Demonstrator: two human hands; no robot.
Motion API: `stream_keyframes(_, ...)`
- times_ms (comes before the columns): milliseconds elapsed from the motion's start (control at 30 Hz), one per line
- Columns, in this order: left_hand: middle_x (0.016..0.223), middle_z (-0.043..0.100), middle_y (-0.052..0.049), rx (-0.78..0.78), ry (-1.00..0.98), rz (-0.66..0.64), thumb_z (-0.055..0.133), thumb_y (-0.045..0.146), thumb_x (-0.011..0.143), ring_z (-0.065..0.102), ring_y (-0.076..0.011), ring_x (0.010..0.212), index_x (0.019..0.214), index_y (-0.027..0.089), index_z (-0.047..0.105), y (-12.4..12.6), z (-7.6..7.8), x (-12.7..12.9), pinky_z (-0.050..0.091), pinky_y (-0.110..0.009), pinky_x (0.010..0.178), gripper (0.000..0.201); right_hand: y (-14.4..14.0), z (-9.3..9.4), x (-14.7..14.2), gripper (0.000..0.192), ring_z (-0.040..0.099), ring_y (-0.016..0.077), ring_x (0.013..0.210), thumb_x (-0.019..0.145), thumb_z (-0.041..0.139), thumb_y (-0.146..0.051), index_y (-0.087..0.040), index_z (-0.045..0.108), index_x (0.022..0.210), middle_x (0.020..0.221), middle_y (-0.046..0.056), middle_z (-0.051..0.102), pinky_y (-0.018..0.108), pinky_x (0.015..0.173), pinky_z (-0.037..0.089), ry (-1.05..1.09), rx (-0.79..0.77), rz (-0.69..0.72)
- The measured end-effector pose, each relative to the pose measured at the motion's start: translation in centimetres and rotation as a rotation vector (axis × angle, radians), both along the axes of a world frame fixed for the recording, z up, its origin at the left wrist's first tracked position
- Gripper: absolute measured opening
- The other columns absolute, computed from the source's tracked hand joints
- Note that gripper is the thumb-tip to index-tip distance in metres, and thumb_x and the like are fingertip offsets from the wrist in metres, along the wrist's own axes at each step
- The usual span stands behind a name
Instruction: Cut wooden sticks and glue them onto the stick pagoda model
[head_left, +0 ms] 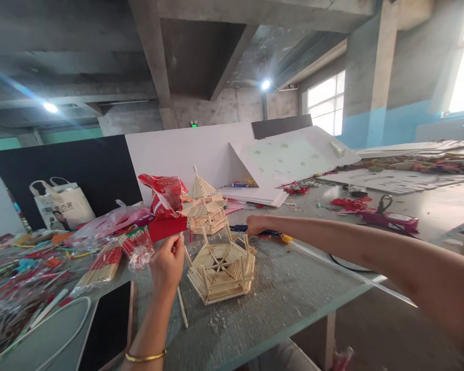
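Both hands are out over the surface [278, 293], a grey, rough-textured slab flecked with wood crumbs. My left hand [167, 265] is closed around a thin wooden stick [182, 304], pinching it near its upper end so that it slants down toward the near edge, just left of the hexagonal stick frame [221, 270]. My right hand [257, 225] reaches across to the far side of that frame and is curled on a blue-handled tool [272, 233] lying flat there; I cannot tell how firmly it grips.

Going down in size: a white board [185, 154] and a black board [81, 170] stand along the far edge, with a pale cloth tote bag [64, 206] leaning against the black one. At left lies a wide litter of crinkled clear and red plastic wrappers [19, 278], and a dark tablet [108, 324] rests flat near me. The hexagonal stick frame, pale wood laid in stacked layers with spokes meeting at its centre, sits between my hands. Just beyond it stands a small stick pagoda [204, 206] with a pointed ribbed roof, beside a glossy red bag [165, 198]. Bundles of chopsticks [102, 265] in red-banded sleeves lie left of my left hand. A slim gold bangle [145, 356] circles my left wrist.
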State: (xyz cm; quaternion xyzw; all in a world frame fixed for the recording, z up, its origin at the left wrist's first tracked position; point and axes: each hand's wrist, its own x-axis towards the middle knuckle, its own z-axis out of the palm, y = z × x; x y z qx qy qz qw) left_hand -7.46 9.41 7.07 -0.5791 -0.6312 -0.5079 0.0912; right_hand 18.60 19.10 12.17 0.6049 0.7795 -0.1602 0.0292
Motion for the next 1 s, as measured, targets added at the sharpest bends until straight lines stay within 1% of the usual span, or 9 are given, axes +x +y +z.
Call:
stream_keyframes(100, 0.063, 0.068, -0.002, -0.033, -0.096, -0.047, 0.045, 0.044, 0.08, 0.062, -0.0163, 0.056, 0.082, 0.019, 0.065, -0.1, 0.5, 0.0, 0.042, -0.025, 0.056, 0.032, -0.7, 1.2, 1.3, 0.025, 0.058, 0.0106, 0.066, 0.087, 0.051, -0.034, -0.01, 0.058, 0.09, 0.08, 0.001, 0.06, 0.026, 0.059, 0.049, -0.012, -0.032, -0.017)
stream_keyframes(200, 0.058, 0.067, -0.001, -0.059, -0.159, -0.138, 0.044, 0.051, 0.078, 0.062, -0.0159, 0.051, 0.081, 0.019, 0.066, 0.1, 2.2, 0.9, 0.043, -0.023, 0.048, 0.039, -1.8, 3.0, 2.7, 0.028, 0.053, 0.0075, 0.051, 0.087, 0.049, -0.036, -0.011, 0.057, 0.077, 0.063, -0.002, 0.057, 0.022, 0.05, 0.045, 0.052, 0.017, 0.0)
stream_keyframes(333, 0.051, 0.065, 0.002, -0.067, -0.147, -0.232, 0.051, 0.051, 0.073, 0.062, -0.0162, 0.053, 0.081, 0.022, 0.068, 0.2, 5.6, 4.4, 0.042, -0.022, 0.048, 0.034, -3.8, 5.0, 3.6, 0.034, 0.048, 0.0079, 0.038, 0.08, 0.05, -0.039, -0.012, 0.053, 0.058, 0.047, -0.001, 0.052, 0.02, 0.041, 0.04, 0.157, 0.114, 0.058)
stream_keyframes(400, 0.05, 0.064, 0.002, -0.073, -0.139, -0.254, 0.053, 0.049, 0.073, 0.063, -0.0163, 0.055, 0.079, 0.023, 0.069, 0.1, 7.1, 6.7, 0.041, -0.022, 0.049, 0.03, -5.0, 5.7, 3.6, 0.035, 0.05, 0.0086, 0.038, 0.077, 0.05, -0.041, -0.013, 0.052, 0.057, 0.047, 0.0, 0.053, 0.02, 0.041, 0.04, 0.2, 0.155, 0.09)
stream_keyframes(467, 0.05, 0.064, 0.001, -0.076, -0.157, -0.248, 0.054, 0.047, 0.073, 0.062, -0.0159, 0.053, 0.077, 0.023, 0.07, -0.1, 8.0, 8.6, 0.04, -0.022, 0.047, 0.029, -6.2, 6.3, 3.4, 0.035, 0.051, 0.0092, 0.039, 0.076, 0.049, -0.042, -0.013, 0.053, 0.057, 0.05, 0.001, 0.055, 0.02, 0.04, 0.041, 0.235, 0.184, 0.118)
stream_keyframes(567, 0.048, 0.063, 0.001, -0.065, -0.216, -0.225, 0.052, 0.045, 0.074, 0.06, -0.0148, 0.044, 0.079, 0.022, 0.07, -0.4, 8.5, 10.3, 0.04, -0.022, 0.044, 0.03, -7.6, 6.9, 3.2, 0.031, 0.052, 0.0103, 0.038, 0.075, 0.048, -0.04, -0.014, 0.052, 0.058, 0.048, 0.001, 0.054, 0.021, 0.039, 0.041, 0.265, 0.226, 0.143)
stream_keyframes(733, 0.049, 0.064, 0.0, -0.005, -0.277, -0.177, 0.048, 0.043, 0.077, 0.057, -0.0141, 0.039, 0.082, 0.019, 0.067, -0.4, 8.4, 10.9, 0.042, -0.023, 0.043, 0.03, -8.4, 7.3, 2.9, 0.027, 0.051, 0.0112, 0.037, 0.073, 0.048, -0.039, -0.015, 0.052, 0.06, 0.043, 0.0, 0.05, 0.02, 0.036, 0.036, 0.294, 0.317, 0.183)
stream_keyframes(900, 0.051, 0.065, -0.001, 0.025, -0.267, -0.112, 0.048, 0.039, 0.077, 0.063, -0.017, 0.047, 0.077, 0.02, 0.064, -0.2, 8.4, 11.1, 0.045, -0.025, 0.05, 0.025, -7.9, 6.6, 2.1, 0.028, 0.051, 0.0121, 0.036, 0.073, 0.046, -0.038, -0.015, 0.052, 0.059, 0.046, 0.002, 0.053, 0.021, 0.035, 0.036, 0.338, 0.318, 0.192)
stream_keyframes(1000, 0.051, 0.065, -0.001, 0.024, -0.299, -0.094, 0.044, 0.038, 0.08, 0.062, -0.0163, 0.043, 0.076, 0.019, 0.061, -0.1, 8.1, 11.4, 0.046, -0.025, 0.049, 0.026, -7.6, 5.8, 1.5, 0.026, 0.052, 0.0124, 0.036, 0.073, 0.045, -0.037, -0.015, 0.052, 0.062, 0.051, 0.003, 0.056, 0.021, 0.033, 0.037, 0.374, 0.284, 0.2)
